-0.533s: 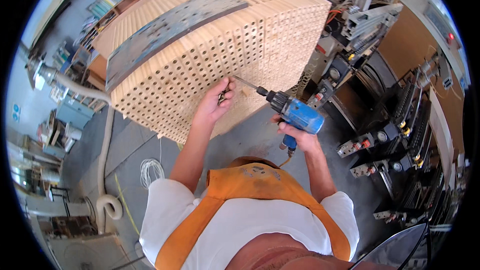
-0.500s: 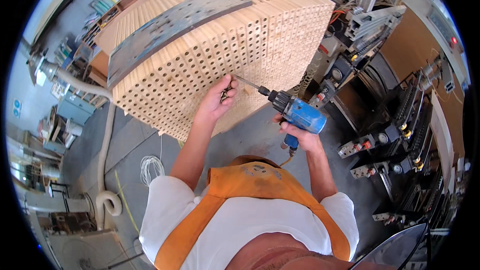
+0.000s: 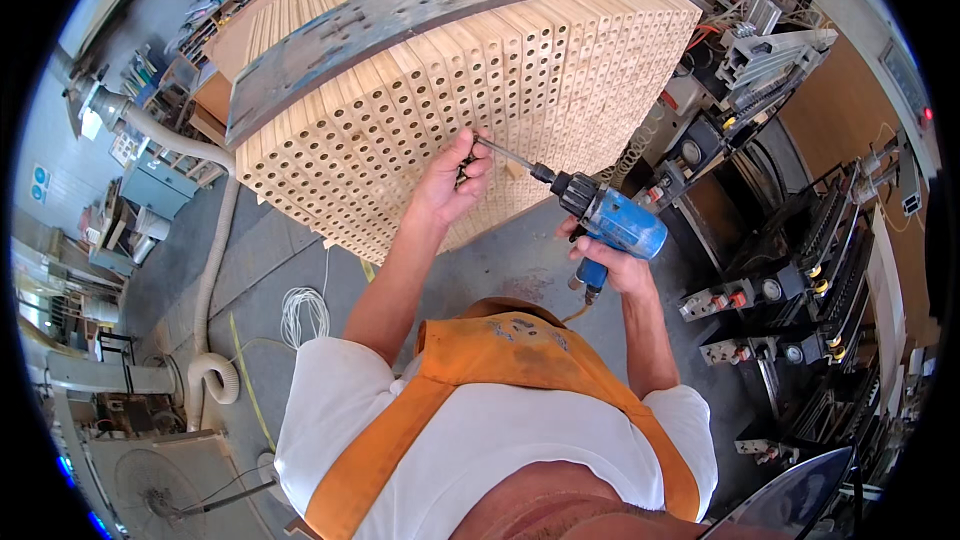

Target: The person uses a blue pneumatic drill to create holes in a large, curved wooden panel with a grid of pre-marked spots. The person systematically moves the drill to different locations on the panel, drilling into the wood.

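My right hand (image 3: 622, 268) grips a blue air-powered driver (image 3: 628, 224) by its handle. Its long thin bit (image 3: 512, 157) points up and left towards my other hand. My left hand (image 3: 452, 185) is closed, fingertips at the bit's tip, with small dark metal threaded inserts (image 3: 464, 170) partly showing between the fingers. Just beyond both hands stands a big stack of pale wooden strips (image 3: 610, 65), its near face full of round holes. Towards the left, many holes have dark metal rims; those on the right look plain. Whether an insert sits on the tip is too small to tell.
A worn dark board (image 3: 370, 25) lies on the stack. A thin hose (image 3: 575, 315) hangs from the driver. Black machinery (image 3: 790, 270) lines the right side. On the left are a ribbed duct hose (image 3: 212, 280), a coiled white cable (image 3: 303, 315) and a fan (image 3: 155, 495).
The stack sits slightly higher and further right in view. My left fingertips have come right up to the bit's tip. The driver stays in my right hand.
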The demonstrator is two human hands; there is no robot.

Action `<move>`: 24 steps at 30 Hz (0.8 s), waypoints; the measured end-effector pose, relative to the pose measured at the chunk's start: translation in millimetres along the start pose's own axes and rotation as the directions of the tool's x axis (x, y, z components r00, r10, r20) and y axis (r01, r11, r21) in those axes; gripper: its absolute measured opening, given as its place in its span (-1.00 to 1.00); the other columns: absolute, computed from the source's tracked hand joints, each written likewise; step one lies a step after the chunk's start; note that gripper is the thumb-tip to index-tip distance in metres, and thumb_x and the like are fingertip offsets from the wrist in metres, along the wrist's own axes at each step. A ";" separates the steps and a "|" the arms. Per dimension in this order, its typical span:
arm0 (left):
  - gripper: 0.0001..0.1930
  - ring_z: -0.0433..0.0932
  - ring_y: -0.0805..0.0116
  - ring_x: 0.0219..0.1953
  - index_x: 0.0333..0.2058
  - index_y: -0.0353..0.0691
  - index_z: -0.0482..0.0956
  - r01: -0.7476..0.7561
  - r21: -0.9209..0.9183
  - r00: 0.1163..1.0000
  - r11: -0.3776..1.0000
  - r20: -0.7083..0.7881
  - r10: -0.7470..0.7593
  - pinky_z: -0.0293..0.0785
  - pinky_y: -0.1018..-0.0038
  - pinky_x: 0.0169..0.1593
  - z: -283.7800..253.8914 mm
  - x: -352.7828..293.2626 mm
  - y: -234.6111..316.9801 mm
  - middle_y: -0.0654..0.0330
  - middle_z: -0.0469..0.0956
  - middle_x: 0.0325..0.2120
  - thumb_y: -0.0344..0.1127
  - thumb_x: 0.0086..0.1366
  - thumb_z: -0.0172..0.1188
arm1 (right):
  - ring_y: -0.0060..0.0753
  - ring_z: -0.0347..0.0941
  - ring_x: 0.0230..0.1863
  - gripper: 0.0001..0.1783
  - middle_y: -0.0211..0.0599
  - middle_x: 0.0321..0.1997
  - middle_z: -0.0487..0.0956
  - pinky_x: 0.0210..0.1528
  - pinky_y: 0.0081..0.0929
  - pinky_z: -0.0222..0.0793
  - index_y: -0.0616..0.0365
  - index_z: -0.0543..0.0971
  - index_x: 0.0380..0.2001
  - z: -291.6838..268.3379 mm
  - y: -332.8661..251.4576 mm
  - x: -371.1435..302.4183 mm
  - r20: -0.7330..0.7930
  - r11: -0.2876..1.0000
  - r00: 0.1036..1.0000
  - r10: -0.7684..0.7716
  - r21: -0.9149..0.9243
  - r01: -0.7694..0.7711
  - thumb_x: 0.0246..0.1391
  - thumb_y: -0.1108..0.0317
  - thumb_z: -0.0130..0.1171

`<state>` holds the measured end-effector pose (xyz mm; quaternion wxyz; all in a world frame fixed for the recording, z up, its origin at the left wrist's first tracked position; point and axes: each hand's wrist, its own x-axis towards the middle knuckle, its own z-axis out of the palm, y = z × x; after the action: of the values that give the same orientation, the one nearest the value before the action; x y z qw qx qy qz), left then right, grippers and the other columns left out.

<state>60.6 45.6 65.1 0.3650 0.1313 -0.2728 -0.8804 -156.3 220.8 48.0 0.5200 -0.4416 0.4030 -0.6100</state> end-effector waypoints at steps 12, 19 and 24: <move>-0.72 0.24 0.66 -0.62 -0.24 -0.24 0.50 -0.037 0.392 0.997 0.919 -0.048 0.061 0.07 0.74 -0.67 10.5 3.3 18.7 0.37 0.38 -0.56 -0.12 0.38 0.05 | -0.45 0.54 -0.25 -0.61 -0.32 -0.24 0.62 -0.21 -0.45 0.46 0.14 0.55 -0.11 19.8 17.0 -5.7 -0.058 0.897 0.978 -0.202 -0.411 0.162 -0.06 0.37 0.38; -0.73 0.28 0.63 -0.61 -0.24 -0.27 0.51 -0.063 0.566 0.971 0.822 -0.156 0.182 0.11 0.72 -0.66 31.3 8.2 26.4 0.35 0.38 -0.57 -0.15 0.39 0.03 | -0.46 0.48 -0.26 -0.73 -0.31 -0.28 0.57 -0.20 -0.46 0.42 0.19 0.54 -0.18 38.2 9.4 0.8 0.084 0.626 0.910 -0.406 -0.700 0.343 0.00 0.43 0.30; -0.71 0.30 0.61 -0.58 -0.10 -0.25 0.48 -0.260 0.331 0.953 0.907 -0.060 0.296 0.14 0.72 -0.64 42.4 11.7 38.5 0.35 0.39 -0.53 -0.16 0.41 -0.02 | -0.57 0.44 -0.32 -0.72 -0.38 -0.27 0.58 -0.28 -0.55 0.38 0.19 0.54 -0.12 61.3 9.3 22.9 -0.083 0.871 0.955 -0.286 -0.437 0.223 0.05 0.45 0.22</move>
<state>56.1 31.1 121.5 0.4751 0.1962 -0.4073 -0.7549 -96.6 194.8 59.4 0.2962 -0.5473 0.5007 -0.6017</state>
